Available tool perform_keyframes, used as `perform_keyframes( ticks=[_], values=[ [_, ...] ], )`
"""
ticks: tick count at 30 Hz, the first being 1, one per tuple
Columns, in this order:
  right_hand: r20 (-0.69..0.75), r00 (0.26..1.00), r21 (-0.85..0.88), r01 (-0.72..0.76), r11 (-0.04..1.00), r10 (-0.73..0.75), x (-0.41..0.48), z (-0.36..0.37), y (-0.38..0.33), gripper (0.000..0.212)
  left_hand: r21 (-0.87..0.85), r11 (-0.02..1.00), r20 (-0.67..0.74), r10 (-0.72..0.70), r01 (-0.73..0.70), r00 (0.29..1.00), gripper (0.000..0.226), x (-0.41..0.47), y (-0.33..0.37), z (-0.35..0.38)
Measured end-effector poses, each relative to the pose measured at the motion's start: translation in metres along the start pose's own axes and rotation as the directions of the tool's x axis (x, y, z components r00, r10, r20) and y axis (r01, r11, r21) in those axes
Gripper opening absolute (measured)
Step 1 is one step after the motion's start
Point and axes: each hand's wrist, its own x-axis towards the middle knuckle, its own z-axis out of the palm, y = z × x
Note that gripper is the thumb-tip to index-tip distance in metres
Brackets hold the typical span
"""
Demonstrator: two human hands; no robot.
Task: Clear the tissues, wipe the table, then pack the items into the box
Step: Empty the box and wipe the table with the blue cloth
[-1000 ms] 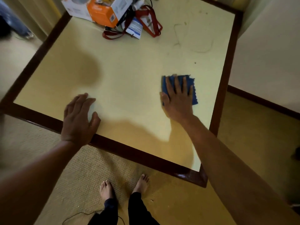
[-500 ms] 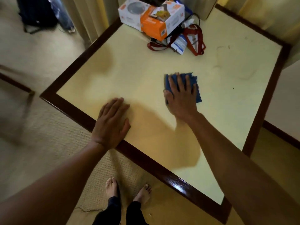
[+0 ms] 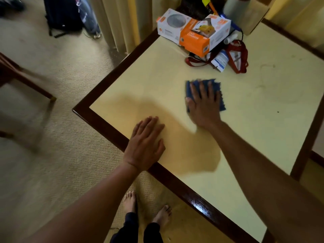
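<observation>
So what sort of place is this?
Likely a hotel or guest room, though a home is possible: carpet, long curtains beside the wood-rimmed table, and a dark bag on the floor.

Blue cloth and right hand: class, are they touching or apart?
Touching. The head view shows the right hand lying flat on the blue cloth, fingers straight across it.

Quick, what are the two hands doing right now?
Left hand: open, resting flat on the cream table with a dark wooden frame.
Right hand: open, straight fingers pressing the blue square cloth onto it.
</observation>
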Motion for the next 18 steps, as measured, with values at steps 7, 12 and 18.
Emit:
perform_keyframes(
  ticks=[7, 12, 18],
  values=[
    [0.037, 0.996, -0.068, 0.083, 0.994, -0.080, -0.110, 0.000, 0.051, 0.060, -0.308, 0.941, 0.057, -0.126, 0.137, 0.990, 0.057, 0.010, -0.006, -0.022],
    [-0.025, 0.982, 0.015, -0.185, 0.983, 0.185, -0.017, -0.004, 0.012, 0.063, -0.074, 0.988, -0.011, -0.140, 0.138, 0.990, 0.058, 0.045, -0.075, -0.059],
    [0.044, 0.964, 0.027, 0.260, 0.965, -0.261, -0.140, 0.013, -0.111, 0.059, 0.158, 0.965, 0.058, -0.221, 0.210, 0.974, 0.064, 0.042, -0.150, -0.074]
  ],
)
